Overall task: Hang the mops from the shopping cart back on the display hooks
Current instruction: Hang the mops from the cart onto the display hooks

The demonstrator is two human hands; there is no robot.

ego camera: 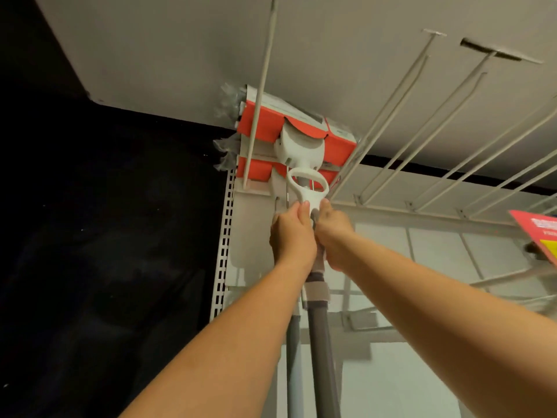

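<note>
Left hand (291, 235) and right hand (334, 236) grip the mop (321, 342); red tag (539, 232) illegible.

left hand (291, 236) and right hand (333, 236) clutching grey mop pole (324, 342) under its white loop (313, 198), wire display hooks (264, 64) overhead

A single camera sits on the person's head and is tipped steeply upward, so it looks along the outstretched forearms that come in from 7 and 5 o'clock. They meet at the centre of the frame, where the left hand (291, 233) and right hand (334, 236) sit near the lens. The mop (322, 357) pole rises from 6 o'clock straight along the line of sight. The top panel (180, 55) is seen from underneath, filling 10 to 2 o'clock. The display hooks (422, 116) fan towards 3 o'clock, splayed by the wide lens.
</note>
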